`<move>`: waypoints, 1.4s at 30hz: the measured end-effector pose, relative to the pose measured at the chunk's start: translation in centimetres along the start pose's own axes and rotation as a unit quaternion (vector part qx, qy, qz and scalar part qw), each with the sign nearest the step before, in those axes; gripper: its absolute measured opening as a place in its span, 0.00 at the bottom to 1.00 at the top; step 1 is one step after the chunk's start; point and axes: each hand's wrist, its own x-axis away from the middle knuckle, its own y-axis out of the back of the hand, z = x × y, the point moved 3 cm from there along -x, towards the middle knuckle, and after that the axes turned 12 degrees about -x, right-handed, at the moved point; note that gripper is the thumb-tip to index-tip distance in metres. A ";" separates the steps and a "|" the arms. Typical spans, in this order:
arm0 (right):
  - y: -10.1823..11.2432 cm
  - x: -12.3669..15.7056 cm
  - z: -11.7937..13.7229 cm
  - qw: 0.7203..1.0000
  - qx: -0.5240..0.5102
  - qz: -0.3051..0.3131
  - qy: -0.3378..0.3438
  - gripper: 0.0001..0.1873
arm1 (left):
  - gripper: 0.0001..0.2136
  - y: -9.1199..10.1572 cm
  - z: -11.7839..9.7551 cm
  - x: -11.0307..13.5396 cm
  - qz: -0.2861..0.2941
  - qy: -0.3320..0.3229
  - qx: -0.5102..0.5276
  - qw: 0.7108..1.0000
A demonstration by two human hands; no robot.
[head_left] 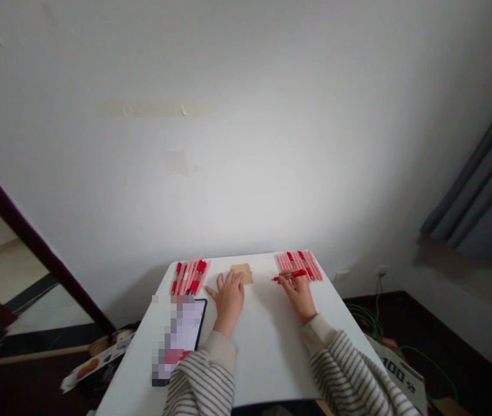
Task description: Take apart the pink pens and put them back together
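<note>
My left hand (230, 297) lies on the white table with its fingers spread, the fingertips at the near left edge of a small tan paper square (242, 273). Between the fingers of my right hand (300, 294) is a red pen (293, 275), held roughly level with its tip toward the left. Just beyond that hand, a row of pink and red pens (315, 268) lies side by side at the table's far right. To the left of my left hand sits a looser pile of pink and red pens (190, 276), some overlapping.
A tablet or large phone (192, 323), partly blurred out, lies on the left of the white table (267, 352). The wall (246, 173) rises behind the far edge. Green cables (369, 318) and a printed bag (402, 370) are on the floor at right.
</note>
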 end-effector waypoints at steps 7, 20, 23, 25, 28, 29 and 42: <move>0.0 0.0 0.3 0.998 -0.059 -0.002 -0.024 0.21 | 0.20 -0.6 0.1 -0.2 0.002 -0.002 -0.003 1.000; -0.8 -0.3 0.2 0.895 -0.414 -0.043 -0.162 0.13 | 0.20 -0.1 -0.3 0.2 -0.004 -0.008 0.015 1.000; -0.7 -0.4 0.7 0.900 -0.403 -0.023 -0.168 0.25 | 0.19 -0.1 -0.9 0.7 -0.001 -0.026 0.024 0.999; -0.5 -0.4 0.9 0.908 -0.385 -0.002 -0.167 0.31 | 0.19 -0.1 -1.2 1.0 0.003 -0.039 0.034 0.999; -0.3 -0.3 0.9 0.907 -0.383 0.013 -0.173 0.31 | 0.18 -0.2 -1.5 1.3 0.005 -0.057 0.047 0.997; -0.3 -0.3 0.9 0.907 -0.384 0.015 -0.172 0.30 | 0.18 -0.2 -1.6 1.3 0.005 -0.060 0.049 0.997; -0.9 -0.5 0.1 0.885 -0.427 0.000 -0.185 0.27 | 0.17 -0.6 -1.6 1.3 0.005 -0.058 0.052 0.997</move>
